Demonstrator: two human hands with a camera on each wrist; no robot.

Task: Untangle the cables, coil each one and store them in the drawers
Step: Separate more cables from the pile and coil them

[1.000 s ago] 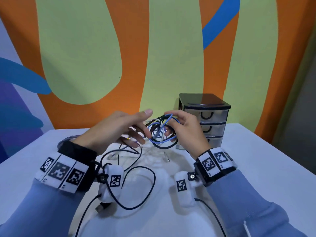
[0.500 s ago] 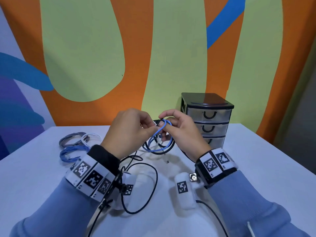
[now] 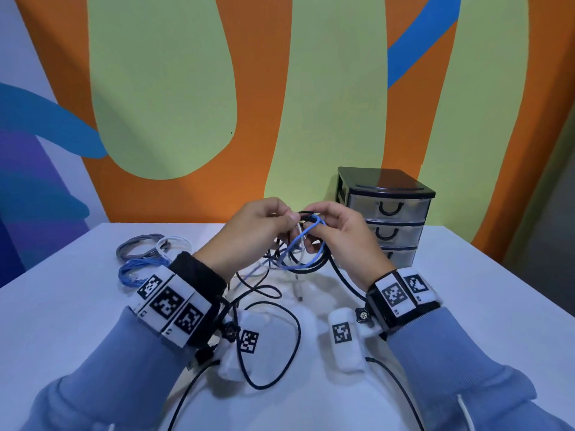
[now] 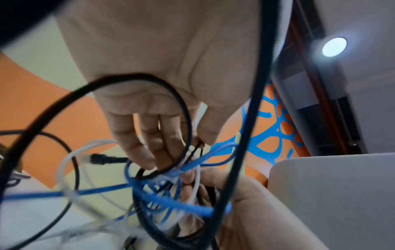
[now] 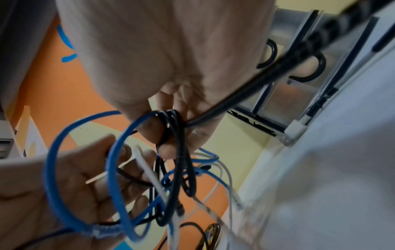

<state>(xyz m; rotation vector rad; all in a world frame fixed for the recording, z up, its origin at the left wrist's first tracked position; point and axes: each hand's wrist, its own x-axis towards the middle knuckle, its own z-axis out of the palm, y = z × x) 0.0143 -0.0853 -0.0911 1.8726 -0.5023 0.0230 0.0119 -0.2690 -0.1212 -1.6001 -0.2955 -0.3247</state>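
Fingers of my right hand (image 3: 337, 237) are curled through several loops of the tangle, with black cable (image 5: 177, 152) and blue cable (image 5: 115, 169) wrapped over them. My left hand (image 3: 249, 234) pinches a black strand at the knot, thumb against fingertips. Both hold the bundle just above the counter (image 3: 466, 306), near its far edge, while loose black and white lengths trail down toward me. Three coiled cables (image 3: 143, 259) lie towards the far left corner; the drawer unit (image 3: 385, 213), all drawers closed, stands just beyond my right hand. I judge we are mid-untangling: next I must draw one strand free through the loops without tightening the knot.
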